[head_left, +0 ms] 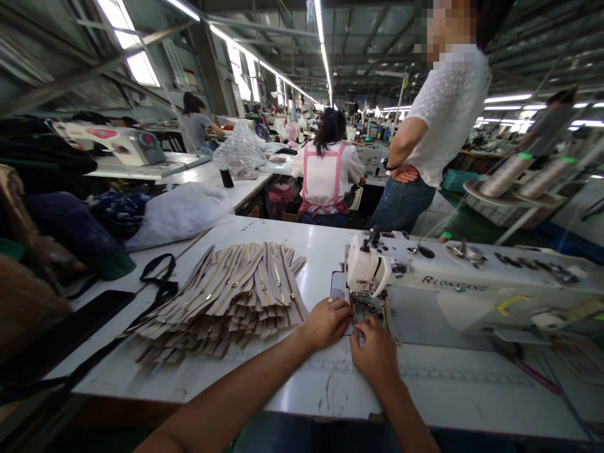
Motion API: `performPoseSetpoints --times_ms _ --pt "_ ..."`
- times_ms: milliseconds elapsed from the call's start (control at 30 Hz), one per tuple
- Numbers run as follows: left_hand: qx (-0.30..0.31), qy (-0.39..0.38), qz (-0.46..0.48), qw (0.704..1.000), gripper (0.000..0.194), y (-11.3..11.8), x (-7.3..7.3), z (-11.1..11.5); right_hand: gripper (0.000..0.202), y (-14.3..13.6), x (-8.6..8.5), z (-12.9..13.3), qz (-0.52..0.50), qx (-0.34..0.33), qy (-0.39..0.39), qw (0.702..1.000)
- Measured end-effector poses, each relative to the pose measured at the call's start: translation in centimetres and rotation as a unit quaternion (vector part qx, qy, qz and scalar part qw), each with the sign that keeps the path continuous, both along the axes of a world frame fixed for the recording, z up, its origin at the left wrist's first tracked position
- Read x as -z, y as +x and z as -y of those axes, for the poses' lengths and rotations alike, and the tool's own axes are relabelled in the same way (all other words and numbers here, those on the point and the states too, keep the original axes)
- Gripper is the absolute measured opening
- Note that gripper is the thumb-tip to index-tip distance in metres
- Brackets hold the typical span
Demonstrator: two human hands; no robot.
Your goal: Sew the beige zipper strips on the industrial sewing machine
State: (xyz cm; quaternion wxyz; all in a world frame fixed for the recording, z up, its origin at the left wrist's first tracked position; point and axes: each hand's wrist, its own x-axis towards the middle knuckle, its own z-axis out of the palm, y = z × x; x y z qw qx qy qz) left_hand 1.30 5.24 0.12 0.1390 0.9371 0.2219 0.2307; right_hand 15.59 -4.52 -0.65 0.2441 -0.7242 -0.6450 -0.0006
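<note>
Both my hands are close together at the needle end of a white sewing machine (415, 277). My left hand (328, 322), with a ring on one finger, rests on the machine bed with its fingers bent together. Just right of it, my right hand (375, 346) pinches with thumb and forefinger in front of the presser foot. Whatever lies between the fingers is too small and hidden to name. A large pile of beige zippers (236, 283) with gold-coloured teeth and metal pulls spreads over the table left of my hands.
A ruler strip (462, 374) runs along the white table (302, 393). Thread cones (507, 175) stand behind the machine. A black strap (158, 270) and a white plastic bag (182, 214) lie at left. One person (438, 119) stands beyond; another (325, 170) sits ahead.
</note>
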Motion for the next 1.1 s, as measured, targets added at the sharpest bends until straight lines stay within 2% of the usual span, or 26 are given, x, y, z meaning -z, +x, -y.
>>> performPoseSetpoints --times_ms 200,467,667,867,1100 --pt "-0.041 0.001 -0.003 0.999 0.024 0.1 -0.1 0.2 0.017 0.3 0.1 -1.4 0.017 -0.012 0.01 1.0" --pt "-0.084 0.0 -0.022 0.996 0.041 0.1 0.1 0.2 0.038 0.2 1.2 -2.0 0.028 -0.015 0.022 0.999" --pt "-0.095 -0.008 -0.036 0.995 0.048 0.1 0.2 0.0 0.031 0.1 1.6 -1.7 0.02 -0.013 0.031 0.999" --pt "-0.095 -0.009 -0.063 0.993 0.052 -0.2 0.3 -0.1 0.026 -0.1 2.0 -1.3 0.0 -0.016 0.102 0.995" --pt "-0.075 -0.003 -0.1 0.992 0.053 -0.7 0.6 -0.5 0.02 -0.6 2.5 -1.3 -0.033 -0.021 0.146 0.989"
